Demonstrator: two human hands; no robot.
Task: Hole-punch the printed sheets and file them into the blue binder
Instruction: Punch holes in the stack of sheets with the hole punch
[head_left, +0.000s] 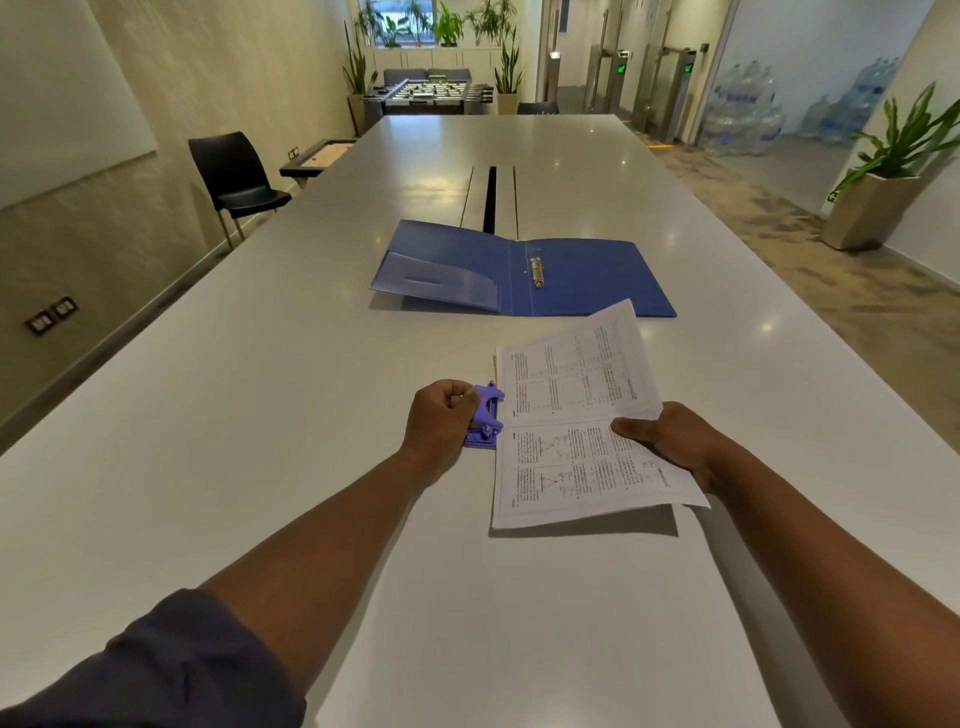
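A purple hole punch (485, 418) stands on the long white table (260, 415). My left hand (439, 421) is closed over its left side and lever. The printed sheets (576, 421) lie to its right, their left edge tucked into the punch's slot. My right hand (670, 441) grips the sheets' right edge, thumb on top, lifting that side slightly off the table. Beyond them the blue binder (524, 273) lies open and flat, its metal rings (536, 270) at the spine and a clear pocket on the left cover.
A dark cable slot (489, 197) runs along the table's middle beyond the binder. A black chair (234, 182) stands at the table's left side. Potted plants stand at the right wall and the far end.
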